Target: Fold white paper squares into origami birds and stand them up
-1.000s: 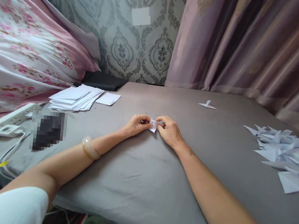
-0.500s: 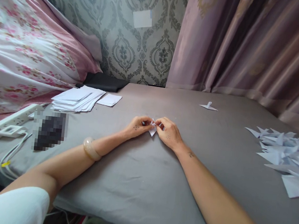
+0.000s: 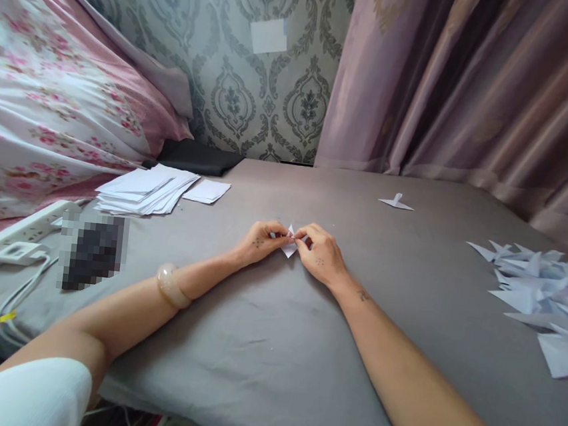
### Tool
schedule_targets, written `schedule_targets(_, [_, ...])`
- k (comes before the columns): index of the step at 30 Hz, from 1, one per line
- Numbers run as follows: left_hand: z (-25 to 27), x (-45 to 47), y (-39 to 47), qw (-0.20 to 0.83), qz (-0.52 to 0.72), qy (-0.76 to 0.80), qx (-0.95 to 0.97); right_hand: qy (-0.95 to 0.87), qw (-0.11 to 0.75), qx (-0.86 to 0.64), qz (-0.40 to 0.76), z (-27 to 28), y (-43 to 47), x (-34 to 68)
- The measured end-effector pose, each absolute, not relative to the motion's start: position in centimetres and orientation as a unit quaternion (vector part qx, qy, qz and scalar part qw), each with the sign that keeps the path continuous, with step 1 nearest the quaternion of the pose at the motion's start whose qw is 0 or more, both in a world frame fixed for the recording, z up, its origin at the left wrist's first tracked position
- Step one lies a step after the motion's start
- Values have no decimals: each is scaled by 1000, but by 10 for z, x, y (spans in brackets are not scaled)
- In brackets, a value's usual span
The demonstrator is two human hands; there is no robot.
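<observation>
A small folded piece of white paper [image 3: 288, 249] is pinched between my two hands at the middle of the grey-covered surface [image 3: 251, 344]. My left hand [image 3: 265, 239] grips its left side with thumb and fingers. On the right side my right hand [image 3: 319, 250] holds it the same way, the fingertips nearly meeting. One pointed tip shows above the fingers and another below; the paper's middle is partly hidden. A light bangle [image 3: 173, 285] circles my left forearm.
Stacked white sheets [image 3: 148, 190] and a smaller paper pile [image 3: 208, 191] lie at the back left. A folded paper figure [image 3: 396, 202] sits far right of centre, with several more in a heap [image 3: 543, 285] at right. A power strip [image 3: 15, 241] with cables runs along the left edge.
Both hands stay almost in place, still pinching the paper. Its upper tip now shows a little more plainly between the fingers. The view has shifted very slightly.
</observation>
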State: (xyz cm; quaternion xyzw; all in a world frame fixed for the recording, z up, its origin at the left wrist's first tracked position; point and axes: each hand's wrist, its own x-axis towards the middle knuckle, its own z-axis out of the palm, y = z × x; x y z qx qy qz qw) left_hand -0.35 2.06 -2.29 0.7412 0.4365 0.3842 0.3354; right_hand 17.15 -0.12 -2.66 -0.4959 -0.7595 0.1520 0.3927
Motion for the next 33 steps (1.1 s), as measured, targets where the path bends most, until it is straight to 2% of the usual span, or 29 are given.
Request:
schedule_targets(9, [-19,-3,18,374,388,439,719,-752,390,-504,166,-24,-4,171])
schedule_targets(22, [-14,-3,18,376,435,503,645,-730,416,-518,160,-34,4,173])
schedule_targets(27, [-26,-8,26,321,442,499,672,-733,408,-518,165,-34,2,173])
schedule_targets(33, [-27,-15,29,182,381,544,725,-725,405,-529,177,-28,-2,173])
